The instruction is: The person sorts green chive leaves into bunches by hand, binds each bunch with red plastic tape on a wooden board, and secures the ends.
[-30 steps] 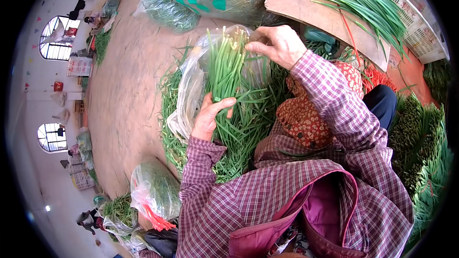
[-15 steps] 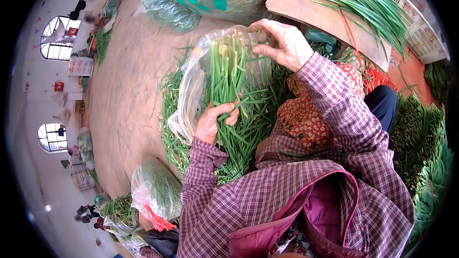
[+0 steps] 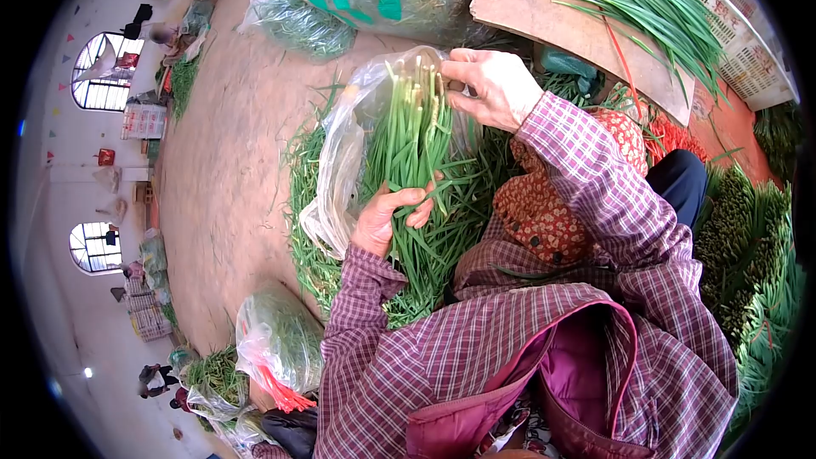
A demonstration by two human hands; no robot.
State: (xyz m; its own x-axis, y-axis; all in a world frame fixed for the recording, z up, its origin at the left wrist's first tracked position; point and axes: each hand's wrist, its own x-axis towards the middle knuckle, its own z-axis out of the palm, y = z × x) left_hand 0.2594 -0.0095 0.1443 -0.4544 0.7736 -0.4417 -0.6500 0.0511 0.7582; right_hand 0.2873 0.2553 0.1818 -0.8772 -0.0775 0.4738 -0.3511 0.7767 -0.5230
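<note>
My left hand [image 3: 387, 214] is wrapped round a bundle of green stalks [image 3: 414, 132], whose pale cut ends point away from me. At the upper right of those ends is my right hand [image 3: 493, 89], its fingers bent against the outer stalks; whether it pinches one is hidden. Behind the bundle lies an open clear plastic bag [image 3: 336, 149]. Loose green leaves [image 3: 433, 268] are heaped under and around the bundle, up to my lap.
A board [image 3: 531, 4] at the upper right bears a bunch of long green stalks [image 3: 637, 4], beside a patterned plastic crate [image 3: 752, 59]. Tied bundles [image 3: 739, 246] stand at the right. Filled plastic bags [image 3: 276, 336] sit lower left and at the top. People are far left.
The bundle and my left hand have shifted slightly right. My right hand, which was held a little apart from the stalks, now touches their cut ends.
</note>
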